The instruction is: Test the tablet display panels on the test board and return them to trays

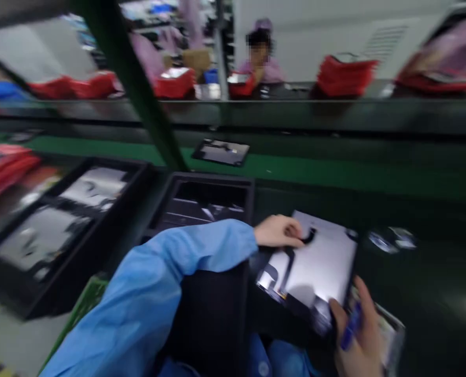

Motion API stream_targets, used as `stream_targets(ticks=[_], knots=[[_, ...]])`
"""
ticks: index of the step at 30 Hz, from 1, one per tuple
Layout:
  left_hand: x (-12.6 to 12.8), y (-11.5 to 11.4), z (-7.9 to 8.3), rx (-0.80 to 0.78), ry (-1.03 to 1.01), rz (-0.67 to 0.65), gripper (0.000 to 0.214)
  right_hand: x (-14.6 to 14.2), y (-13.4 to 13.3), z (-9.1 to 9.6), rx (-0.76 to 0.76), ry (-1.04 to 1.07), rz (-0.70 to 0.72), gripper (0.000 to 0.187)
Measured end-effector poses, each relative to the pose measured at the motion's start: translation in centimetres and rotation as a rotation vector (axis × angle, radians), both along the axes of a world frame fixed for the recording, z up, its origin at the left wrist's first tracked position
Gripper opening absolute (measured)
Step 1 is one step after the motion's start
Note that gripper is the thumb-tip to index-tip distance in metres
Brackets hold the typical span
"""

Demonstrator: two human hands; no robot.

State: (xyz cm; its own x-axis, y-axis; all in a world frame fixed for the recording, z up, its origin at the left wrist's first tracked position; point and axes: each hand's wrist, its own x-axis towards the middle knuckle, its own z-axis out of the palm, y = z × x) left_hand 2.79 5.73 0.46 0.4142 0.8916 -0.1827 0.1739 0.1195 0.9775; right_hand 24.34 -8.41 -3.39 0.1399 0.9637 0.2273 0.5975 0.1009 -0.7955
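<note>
The picture is smeared by motion. A flat silver panel (pixel 319 262) with black cables lies on the dark bench in front of me. My left hand (pixel 278 231), in a blue sleeve, rests on the panel's far left edge with its fingers curled by a black cable. My right hand (pixel 356 335) is at the panel's near right corner. Its fingers are wrapped round a small blue object (pixel 351 324) that I cannot name.
Black trays (pixel 99 230) with silver parts stand on the left, another black tray (pixel 209 201) just beyond my left arm. A green conveyor (pixel 335 175) carries one panel (pixel 221 152). Red stacks (pixel 345 73) line the far shelf, where another person (pixel 260 55) sits.
</note>
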Motion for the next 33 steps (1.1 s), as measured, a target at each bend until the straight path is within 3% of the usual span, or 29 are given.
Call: stream_targets(ticks=[1,2,6,9,12,16,19,24,29,33], knots=[[-0.2,0.0,0.2,-0.037,-0.012,-0.030,0.023,-0.3,-0.5,0.1,-0.090,0.020,-0.097,0.065],[-0.3,0.1,0.2,-0.072,-0.025,-0.062,0.020,-0.6,-0.7,0.3,-0.168,0.052,-0.096,0.069],[-0.5,-0.2,0.6,-0.195,-0.052,-0.180,0.017,-1.4,-0.1,1.6,-0.239,0.086,-0.056,0.074],[-0.6,-1.0,1.6,-0.294,-0.086,-0.246,0.027,-1.4,0.0,2.7,-0.306,0.047,-0.018,0.074],[-0.3,-1.4,2.5,-0.401,-0.158,-0.292,0.036,-1.2,-0.1,3.2,-0.335,0.001,0.020,0.073],[0.3,-1.9,3.0,-0.470,-0.250,-0.276,0.027,-1.5,0.4,2.9,-0.282,-0.125,0.062,0.070],[0.5,-2.3,3.2,-0.444,-0.202,-0.203,0.020,-1.7,0.8,2.8,-0.176,-0.305,0.053,0.061],[0.6,-3.2,3.2,-0.281,-0.087,-0.105,0.018,0.2,-0.1,2.7,-0.005,-0.405,-0.121,0.043],[1.6,-4.3,3.3,-0.083,0.053,-0.113,0.021,3.1,-1.1,0.7,-0.072,-0.467,0.004,0.044],[2.6,-5.1,3.9,0.030,0.165,-0.168,0.021,5.2,-0.2,-0.1,-0.088,-0.480,0.061,0.046]])
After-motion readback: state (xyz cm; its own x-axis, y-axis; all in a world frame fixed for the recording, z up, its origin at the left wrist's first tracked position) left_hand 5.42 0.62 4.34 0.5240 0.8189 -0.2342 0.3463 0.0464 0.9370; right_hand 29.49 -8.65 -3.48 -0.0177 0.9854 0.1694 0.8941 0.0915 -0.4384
